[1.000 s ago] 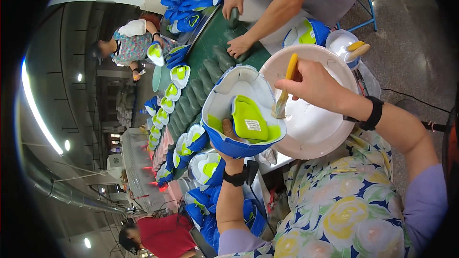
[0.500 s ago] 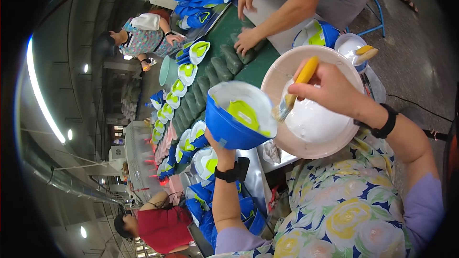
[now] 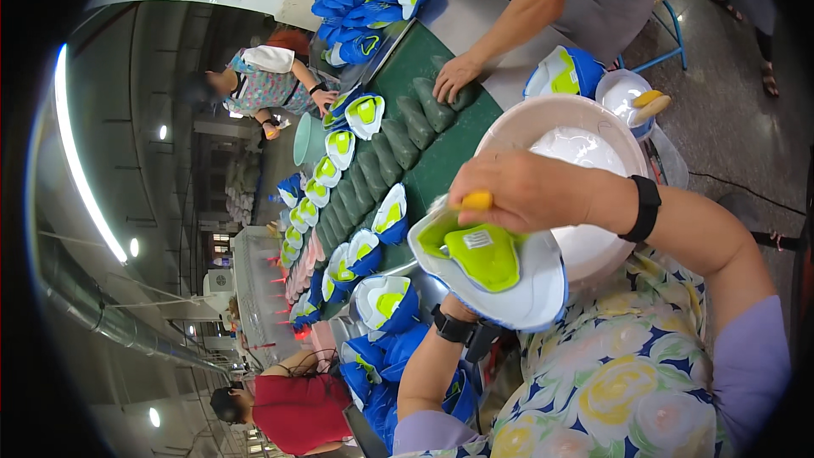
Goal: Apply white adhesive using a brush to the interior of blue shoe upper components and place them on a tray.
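brush hand and cradled shoe over the paste bowl

the right hand [image 3: 530, 191] is closed in a fist around the yellow handle of a brush [image 3: 476, 201], knuckles up, so that the working end points down into the shoe; the bristles are hidden behind the hand and the shoe rim. the shoe [image 3: 492, 267], white outside with a green lining and insole, is tilted with its opening toward the camera, which keeps the inside in sight and within reach of the brush. the left hand [image 3: 462, 309] supports it from below; only the wrist with its black watch shows, so whether those fingers are spread or clenched cannot be told. the shoe is held in the air, just in front of the chest and overlapping the near rim of a wide pale bowl [image 3: 519, 123] that holds a white mass, close enough that the brush needs little travel to reach it. beyond the bowl runs a green belt [image 3: 441, 157] carrying dark green moulds [image 3: 407, 123] and blue, white and green shoes [image 3: 366, 114] in a row. a co-worker's hand [image 3: 456, 76] rests flat on the belt's far edge. a smaller cup with a second yellow brush [image 3: 651, 103] stands to the right of the bowl.
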The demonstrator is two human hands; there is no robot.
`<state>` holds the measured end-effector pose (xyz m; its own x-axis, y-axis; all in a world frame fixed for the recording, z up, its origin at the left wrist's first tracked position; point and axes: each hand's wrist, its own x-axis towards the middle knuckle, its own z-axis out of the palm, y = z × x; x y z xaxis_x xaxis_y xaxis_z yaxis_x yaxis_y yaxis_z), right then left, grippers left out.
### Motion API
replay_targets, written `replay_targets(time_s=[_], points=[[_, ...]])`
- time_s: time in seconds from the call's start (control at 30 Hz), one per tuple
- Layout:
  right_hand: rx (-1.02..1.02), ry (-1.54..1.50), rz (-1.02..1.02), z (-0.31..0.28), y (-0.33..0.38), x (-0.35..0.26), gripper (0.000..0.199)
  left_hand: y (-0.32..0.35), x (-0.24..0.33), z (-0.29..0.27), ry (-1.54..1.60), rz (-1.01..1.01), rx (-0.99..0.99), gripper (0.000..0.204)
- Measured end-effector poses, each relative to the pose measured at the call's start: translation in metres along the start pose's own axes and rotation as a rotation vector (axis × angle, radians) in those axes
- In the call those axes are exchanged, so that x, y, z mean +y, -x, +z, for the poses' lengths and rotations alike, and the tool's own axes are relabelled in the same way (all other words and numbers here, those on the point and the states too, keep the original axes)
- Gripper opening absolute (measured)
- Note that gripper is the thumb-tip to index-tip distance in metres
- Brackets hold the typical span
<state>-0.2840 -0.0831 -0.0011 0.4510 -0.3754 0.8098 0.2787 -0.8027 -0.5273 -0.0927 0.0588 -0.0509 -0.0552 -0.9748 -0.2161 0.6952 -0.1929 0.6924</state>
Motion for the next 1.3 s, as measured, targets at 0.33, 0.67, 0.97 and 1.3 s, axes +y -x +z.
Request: replay_targets(time_s=[0.33,0.67,0.97,1.3], points=[[-0.206,0.022,0.528,-0.036,0.027,0.002,0.020,0.009,0.045,-0.002,-0.174,0.043,0.156,0.052],[-0.089,0.067,0.022,-0.018,0.008,-0.011,0.015,0.004,0.059,-0.004,-0.439,0.079,0.161,0.054],[-0.029,0.074,0.239,-0.029,0.022,-0.020,0.018,0.012,0.060,-0.035,-0.048,-0.066,0.099,0.056],[-0.047,0.038,0.733,-0.017,0.012,-0.010,0.027,0.006,0.083,-0.083,-0.311,0.130,0.280,0.046]])
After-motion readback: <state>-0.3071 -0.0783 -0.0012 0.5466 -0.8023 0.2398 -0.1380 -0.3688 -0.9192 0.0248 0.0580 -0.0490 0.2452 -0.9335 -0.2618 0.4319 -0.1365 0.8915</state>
